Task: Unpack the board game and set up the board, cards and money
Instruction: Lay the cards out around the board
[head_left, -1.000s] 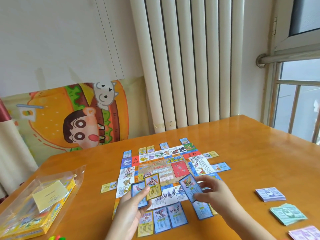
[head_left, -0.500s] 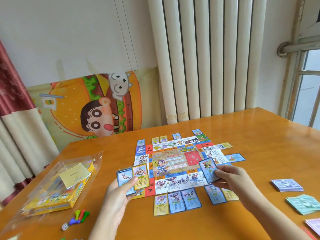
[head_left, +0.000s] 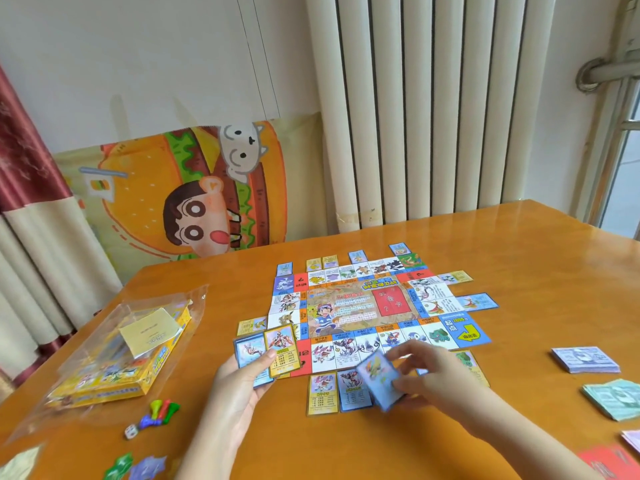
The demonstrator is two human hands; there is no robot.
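Observation:
The paper game board (head_left: 360,306) lies flat in the middle of the orange table (head_left: 519,258), with property cards laid along its edges. My left hand (head_left: 239,382) holds a small fan of cards (head_left: 273,348) at the board's near left corner. My right hand (head_left: 429,375) grips a single blue card (head_left: 379,379), tilted and blurred, just above the row of cards below the board's near edge. Money stacks lie at the right: a purple stack (head_left: 585,359) and a green stack (head_left: 614,398).
The yellow game box in a clear bag (head_left: 114,355) sits at the left. Coloured pawns (head_left: 161,412) and a white die (head_left: 131,431) lie near the front left. Loose tokens (head_left: 135,467) and red paper (head_left: 609,462) lie at the front corners. A radiator stands behind the table.
My right hand has carried the blue card from over the board's right side down toward the card row below the near edge. The camera has tilted left and down. My left hand kept its cards.

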